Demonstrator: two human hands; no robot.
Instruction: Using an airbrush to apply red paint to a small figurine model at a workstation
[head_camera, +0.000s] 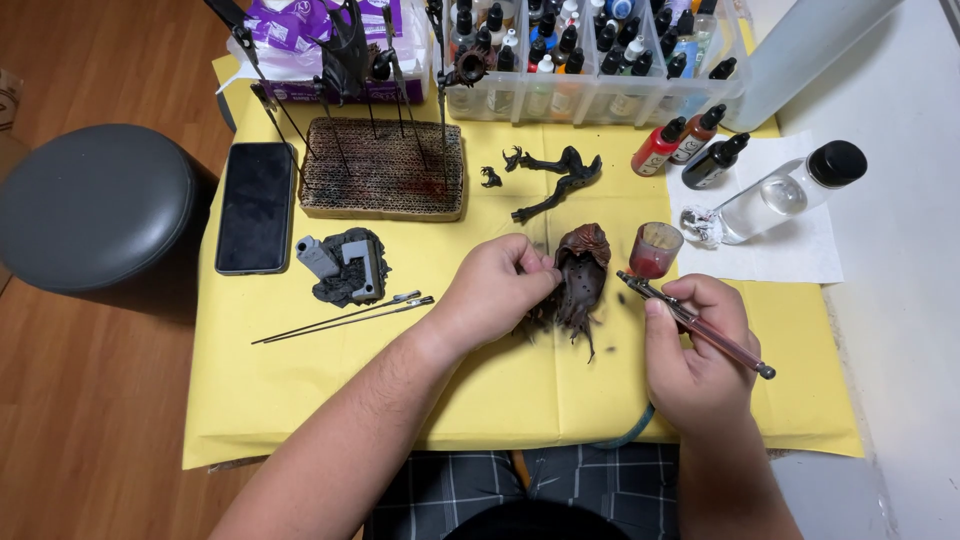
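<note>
Fingers of the left hand (497, 285) pinch the upper left edge of a dark red-brown model part (582, 275), closed on it and holding it just above the yellow sheet (300, 400) covering the bench. The right hand (695, 345) is wrapped around an airbrush (690, 323), its forefinger lying on top near the trigger; the red paint cup (654, 250) stands upright near the front end and the nozzle aims up and to the left at the part's right flank, just beside it.

To spray well, the left hand should keep its fingertips at the rim, away from the face being painted, and hold the part steady while the right hand passes lightly, the cup level.

The part's long axis runs roughly away from the person: rounded hood at the far end, thin spiky ends pointing back toward the person. The airbrush lies diagonally, tail low right with a teal hose (630, 432) dropping off the bench edge.
</note>
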